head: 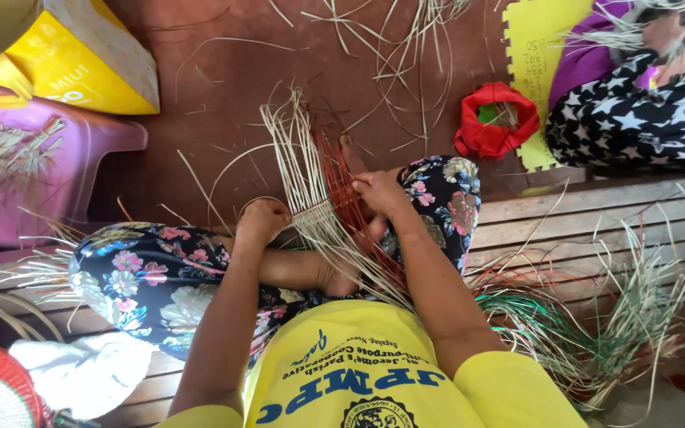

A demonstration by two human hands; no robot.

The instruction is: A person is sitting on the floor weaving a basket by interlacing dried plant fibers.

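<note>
Hands busy on a half-woven mat of pale and red-brown straw strips (328, 208), resting across the lap.
Left hand (262, 220) is curled tight, pinching pale strands at the woven edge; right hand (380, 192) presses closed fingers onto the red strips. Loose green and pale strips (588, 333) sit nearby on the wooden bench (596, 214).

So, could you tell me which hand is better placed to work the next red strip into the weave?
Probably the right hand: it rests on the red strips, fingers among them. The left hand is fisted on the pale strips' side, apparently steadying the woven band.
</note>
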